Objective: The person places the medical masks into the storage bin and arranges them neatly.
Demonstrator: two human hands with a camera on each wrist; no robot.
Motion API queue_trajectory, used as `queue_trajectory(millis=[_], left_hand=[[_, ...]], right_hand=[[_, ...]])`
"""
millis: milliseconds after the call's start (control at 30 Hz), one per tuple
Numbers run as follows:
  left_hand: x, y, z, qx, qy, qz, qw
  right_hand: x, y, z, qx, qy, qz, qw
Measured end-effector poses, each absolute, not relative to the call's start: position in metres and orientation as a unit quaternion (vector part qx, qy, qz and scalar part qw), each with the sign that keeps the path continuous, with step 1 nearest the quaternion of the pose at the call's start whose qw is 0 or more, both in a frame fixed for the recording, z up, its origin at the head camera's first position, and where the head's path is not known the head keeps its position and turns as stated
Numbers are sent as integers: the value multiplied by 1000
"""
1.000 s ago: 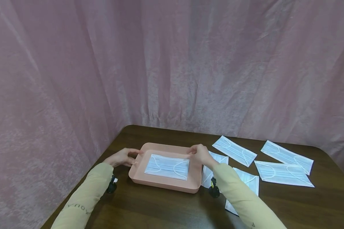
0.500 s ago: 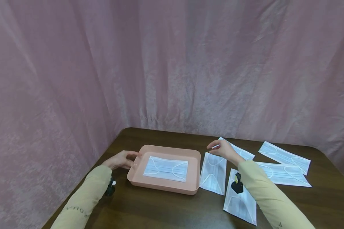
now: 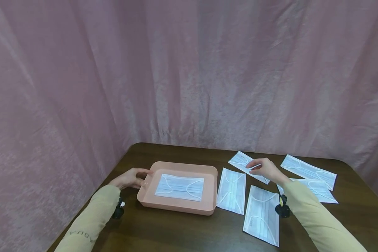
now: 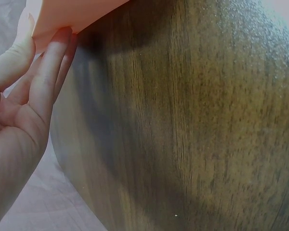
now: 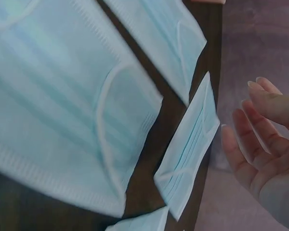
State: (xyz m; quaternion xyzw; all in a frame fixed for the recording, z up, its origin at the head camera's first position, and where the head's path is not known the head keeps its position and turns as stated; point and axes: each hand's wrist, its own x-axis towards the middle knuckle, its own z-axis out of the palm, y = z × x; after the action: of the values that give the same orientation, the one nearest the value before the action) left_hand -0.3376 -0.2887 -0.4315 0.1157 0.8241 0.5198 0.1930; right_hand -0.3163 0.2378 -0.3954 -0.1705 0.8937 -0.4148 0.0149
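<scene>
A shallow pink tray [image 3: 176, 207] stands on the table with one pleated face mask [image 3: 179, 188] lying flat inside. At its left end my left hand [image 3: 128, 178] grips the rim; the left wrist view shows the thumb on one side of the tray wall [image 4: 74, 17] and the fingers [image 4: 50, 67] against the other. My right hand [image 3: 267, 170] hovers over the back face mask [image 3: 238, 160], fingers loosely bent and holding nothing. In the right wrist view a gap shows between the fingers [image 5: 245, 139] and the small-looking far mask [image 5: 185, 154].
Two more masks, one beside the tray [image 3: 231, 191] and one nearer the front [image 3: 260, 215], lie lengthwise on the dark wooden table [image 3: 176, 232]. Two others overlap at the right, a back one [image 3: 308, 170] and a front one [image 3: 322, 191]. A pink curtain [image 3: 189, 77] hangs behind.
My right hand has left the tray's right rim and moved right, across to the back mask. The left hand stays on the tray's left rim. The head view has shifted slightly.
</scene>
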Motion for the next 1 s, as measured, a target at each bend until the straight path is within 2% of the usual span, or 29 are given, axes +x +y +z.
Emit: queue_trajectory(millis=[467,1000], left_hand=[[-340,-292,-433,111,831,510,192],[-341,-292,-434,120,829,511,194]], right_hand=[[-298,276,-428,-231,885,-391,100],[-293,284,-440,-254,906,-331,72]])
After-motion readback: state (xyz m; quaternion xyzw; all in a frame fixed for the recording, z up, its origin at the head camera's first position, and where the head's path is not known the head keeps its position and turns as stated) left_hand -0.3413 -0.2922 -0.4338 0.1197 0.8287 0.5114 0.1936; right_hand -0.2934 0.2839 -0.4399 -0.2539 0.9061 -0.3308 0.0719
